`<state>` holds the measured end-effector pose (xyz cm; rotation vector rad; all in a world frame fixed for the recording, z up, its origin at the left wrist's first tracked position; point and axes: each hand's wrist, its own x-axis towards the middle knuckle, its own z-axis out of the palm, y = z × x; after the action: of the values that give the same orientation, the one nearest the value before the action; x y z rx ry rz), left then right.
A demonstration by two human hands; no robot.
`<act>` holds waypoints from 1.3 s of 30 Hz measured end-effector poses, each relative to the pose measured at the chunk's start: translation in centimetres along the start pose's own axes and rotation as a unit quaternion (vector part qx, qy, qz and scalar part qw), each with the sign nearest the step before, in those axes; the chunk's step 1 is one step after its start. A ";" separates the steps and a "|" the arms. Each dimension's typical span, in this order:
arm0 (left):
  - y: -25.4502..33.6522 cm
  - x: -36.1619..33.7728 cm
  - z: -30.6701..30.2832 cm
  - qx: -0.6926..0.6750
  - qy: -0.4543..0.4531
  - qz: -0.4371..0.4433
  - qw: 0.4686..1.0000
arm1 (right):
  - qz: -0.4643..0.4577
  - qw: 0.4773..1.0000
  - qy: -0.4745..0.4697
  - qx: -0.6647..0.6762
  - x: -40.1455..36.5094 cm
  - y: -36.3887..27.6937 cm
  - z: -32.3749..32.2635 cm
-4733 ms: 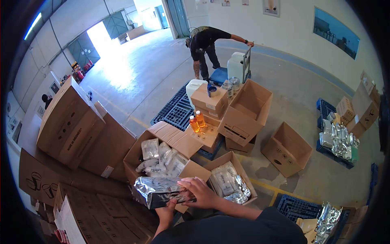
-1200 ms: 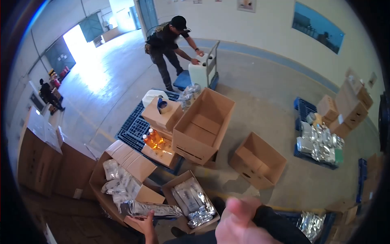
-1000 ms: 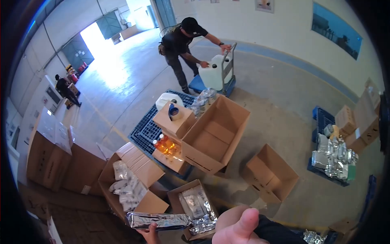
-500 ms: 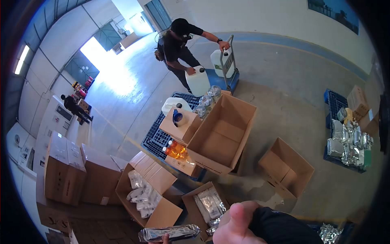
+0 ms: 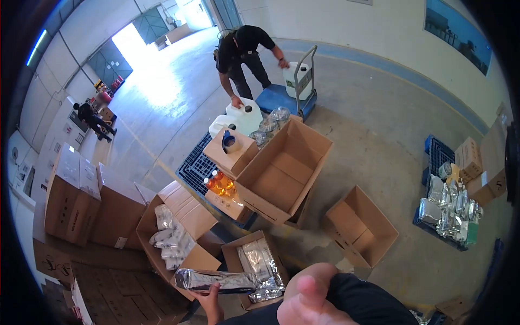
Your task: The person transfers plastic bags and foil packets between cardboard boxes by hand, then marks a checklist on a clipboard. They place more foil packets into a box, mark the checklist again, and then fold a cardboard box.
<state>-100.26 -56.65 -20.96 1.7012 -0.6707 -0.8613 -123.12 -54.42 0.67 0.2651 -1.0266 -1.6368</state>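
My left hand (image 5: 210, 301) is wrapped round the near side of a long silver foil packet (image 5: 216, 281), held almost level. Below and beside the packet is an open cardboard box (image 5: 232, 253) with more foil packets (image 5: 259, 259) inside. My right hand (image 5: 307, 301) is low in the middle, close to the camera, with one digit stretched up and nothing visible in it. Its other fingers are hidden. Left of the held packet, another open box (image 5: 146, 223) contains several white and clear packets (image 5: 172, 238).
Two large open boxes (image 5: 284, 173) (image 5: 360, 225) stand ahead. Orange bottles (image 5: 221, 184) and white jugs (image 5: 222, 124) sit around a blue pallet (image 5: 192, 162). A co-worker (image 5: 244, 54) bends beside a trolley (image 5: 276, 102). Foil packets (image 5: 447, 206) cover a pallet at right.
My left hand has raised the foil packet, bringing more of hand and packet into view. The co-worker has lowered a white jug beside another. The view has shifted slightly.
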 end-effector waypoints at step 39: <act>-16.0 -7.7 -14.1 -0.128 0.159 0.059 0.977 | 0.163 0.889 -0.313 -0.292 -7.3 8.4 -4.8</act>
<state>-93.02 -38.38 -32.21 1.5054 -0.4187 -0.5485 -111.76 -50.23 1.48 -0.8489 -0.9125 -1.6596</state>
